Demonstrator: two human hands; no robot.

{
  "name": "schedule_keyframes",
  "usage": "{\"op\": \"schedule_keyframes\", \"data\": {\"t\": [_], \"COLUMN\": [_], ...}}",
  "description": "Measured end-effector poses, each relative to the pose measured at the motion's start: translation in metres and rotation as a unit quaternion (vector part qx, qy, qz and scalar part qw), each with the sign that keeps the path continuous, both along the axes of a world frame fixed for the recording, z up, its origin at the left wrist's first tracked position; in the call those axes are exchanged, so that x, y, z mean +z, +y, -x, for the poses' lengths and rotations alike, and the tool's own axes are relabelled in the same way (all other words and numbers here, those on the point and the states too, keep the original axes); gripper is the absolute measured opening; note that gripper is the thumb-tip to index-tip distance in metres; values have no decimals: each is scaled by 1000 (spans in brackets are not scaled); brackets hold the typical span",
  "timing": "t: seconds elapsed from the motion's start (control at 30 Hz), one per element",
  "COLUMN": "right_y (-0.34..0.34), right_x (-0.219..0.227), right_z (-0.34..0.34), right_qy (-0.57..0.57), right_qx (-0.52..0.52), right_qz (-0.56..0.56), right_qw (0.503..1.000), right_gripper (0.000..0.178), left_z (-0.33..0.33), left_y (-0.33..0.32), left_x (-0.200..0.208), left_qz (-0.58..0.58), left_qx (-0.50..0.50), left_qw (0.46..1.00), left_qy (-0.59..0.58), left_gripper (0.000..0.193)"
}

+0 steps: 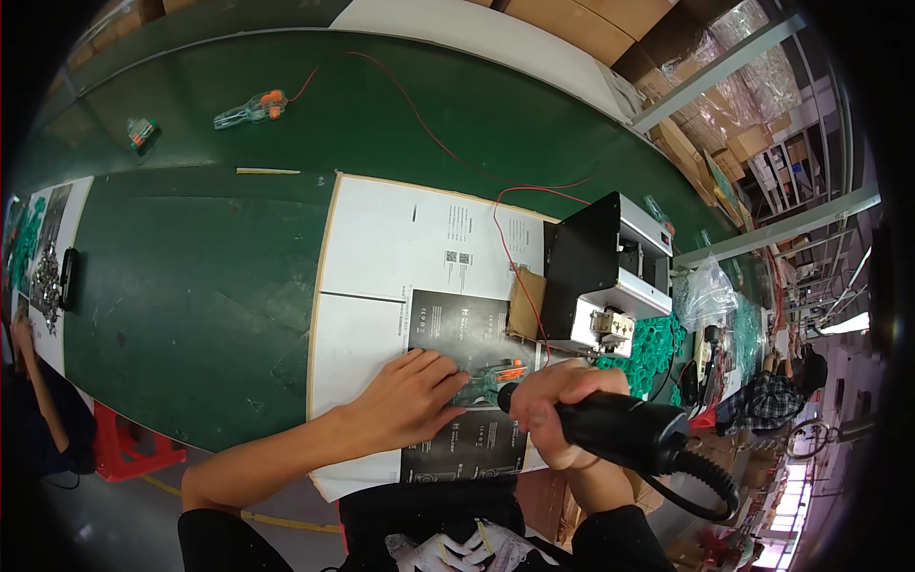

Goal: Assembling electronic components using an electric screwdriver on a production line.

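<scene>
Wrapped round a black electric screwdriver (pixel 624 429), my right hand (pixel 553 405) points its tip to the left. That tip meets a clear plastic casing with orange parts (pixel 488 383), which lies on the printed sheet. My left hand (pixel 415 396) is closed with its fingertips and thumb on the casing's left end. A thin red wire (pixel 515 250) runs from near the casing up across the sheet. Under both hands the white-and-black printed sheet (pixel 367 253) covers the green table (pixel 200 286).
A black-and-silver machine (pixel 591 267) stands right of the sheet, beside many green rings (pixel 650 345). Another clear-and-orange casing (pixel 255 110) and a small green-orange piece (pixel 143 132) lie at the far left. Metal parts (pixel 46 286) and another person's arm (pixel 38 381) are at the left edge.
</scene>
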State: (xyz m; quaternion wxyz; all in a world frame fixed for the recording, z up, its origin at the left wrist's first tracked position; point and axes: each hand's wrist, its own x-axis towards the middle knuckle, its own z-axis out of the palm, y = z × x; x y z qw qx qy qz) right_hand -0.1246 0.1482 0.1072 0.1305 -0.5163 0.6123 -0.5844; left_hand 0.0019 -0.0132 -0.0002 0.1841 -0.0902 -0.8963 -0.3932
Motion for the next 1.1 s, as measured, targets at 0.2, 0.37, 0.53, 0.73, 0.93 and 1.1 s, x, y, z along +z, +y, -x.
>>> {"op": "schedule_keyframes", "data": {"t": [0.2,0.37,0.53,0.73,0.93,1.1], "right_y": [-3,11,33,31,30,21], "right_x": [-2,-5,23,52,56,37], "right_z": [-5,1,36,77,70,8], "right_qy": [31,-7,-107,-11,-54,-134], "right_qx": [-24,-42,-121,-333,-312,-189], "right_qz": [-16,-16,175,190,125,150], "right_qw": [999,999,971,924,940,961], "right_gripper": [38,36,34,34,32,35], "left_z": [-1,0,-2,-2,-5,-6], "left_y": [0,2,-3,0,-2,-3], "left_x": [3,6,5,5,4,1], "left_qz": [4,-2,-3,-7,-8,3], "left_qx": [-4,-8,-10,-5,-6,-10], "left_qw": [1000,1000,999,1000,999,1000], "left_qy": [-6,-19,-34,-27,-32,-22], "left_gripper": [39,39,39,40,38,39]}}
